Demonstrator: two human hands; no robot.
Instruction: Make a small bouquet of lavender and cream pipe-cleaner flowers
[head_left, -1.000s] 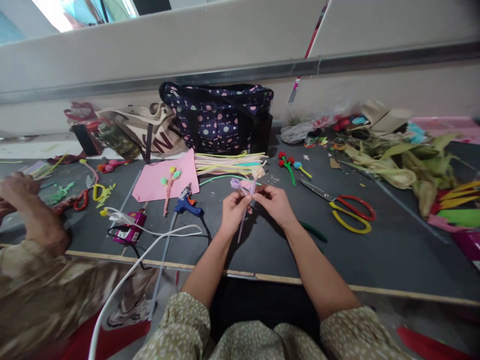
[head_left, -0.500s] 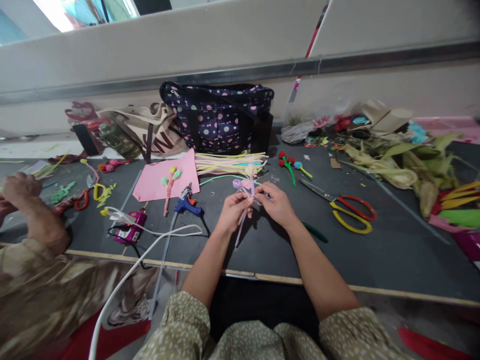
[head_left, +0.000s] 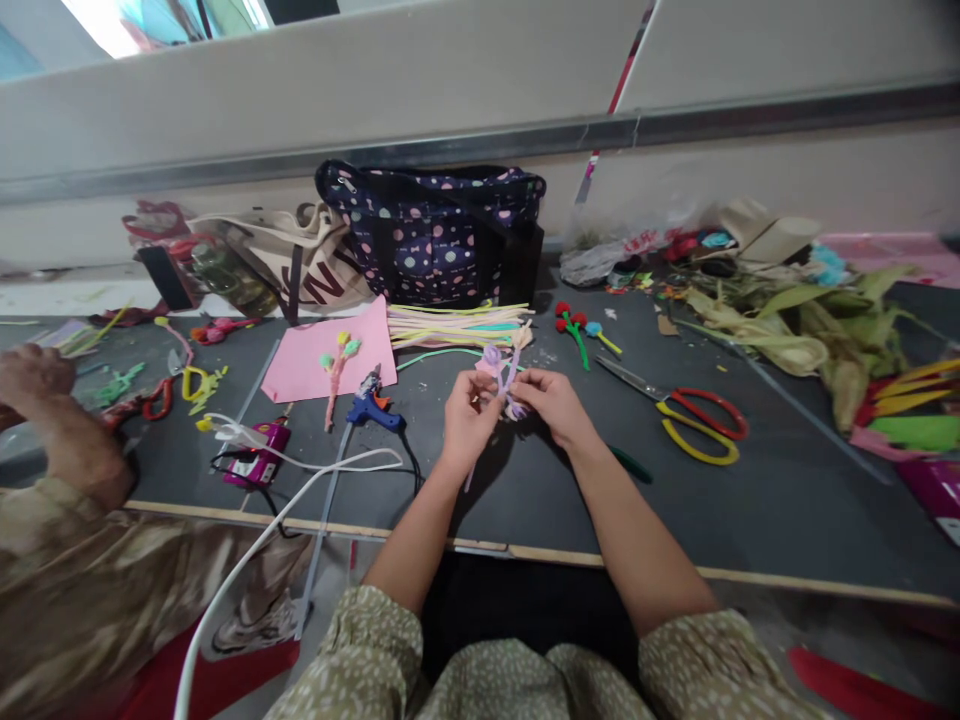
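Note:
Both hands pinch a small pipe-cleaner flower sprig (head_left: pixel 506 372) above the dark table. It has lilac stems, a purple bloom at upper left and a cream bloom at upper right. My left hand (head_left: pixel 472 415) is closed on the lilac stems, and a loose stem end hangs below it. Thumb and fingers of my right hand (head_left: pixel 551 402) grip the same sprig from the right; their tips partly hide the join. Behind them lies a bundle of pale pipe cleaners (head_left: pixel 457 328). A red-and-green pipe-cleaner sprig (head_left: pixel 576 335) rests to the right.
Large scissors (head_left: pixel 682 415) with red and yellow handles lie at right. At left are a blue glue gun (head_left: pixel 373 403), pink sheet (head_left: pixel 300 365), magenta power block (head_left: pixel 259 455) and white cable (head_left: pixel 300 495). A dotted bag (head_left: pixel 435 235) stands behind. A co-worker's hand (head_left: pixel 34 385) is far left.
The sprig has turned in my fingers: the purple bloom stands higher and the cream one leans further right. My left hand has risen slightly around the stems.

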